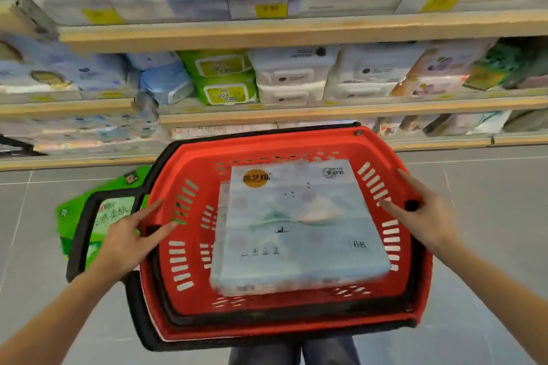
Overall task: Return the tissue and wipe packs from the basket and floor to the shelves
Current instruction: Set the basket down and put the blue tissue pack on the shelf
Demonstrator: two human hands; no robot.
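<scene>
A red plastic basket (189, 302) with black handles sits on the floor in front of me. Inside it lies a large pale blue tissue pack (299, 231), flat, with an orange logo. A green wipe pack (109, 216) lies on the floor left of the basket, partly under the folded black handle. My left hand (130, 240) hovers over the basket's left rim with fingers spread, holding nothing. My right hand (421, 213) is over the right rim, fingers apart and empty. Both hands flank the tissue pack without touching it.
Wooden shelves (296, 35) stocked with tissue and wipe packs run across the top of the view, with yellow price tags (271, 9). Green wipe packs (222, 77) stand on the middle shelf. Grey tiled floor (489, 187) surrounds the basket. My knees (293, 352) show at the bottom.
</scene>
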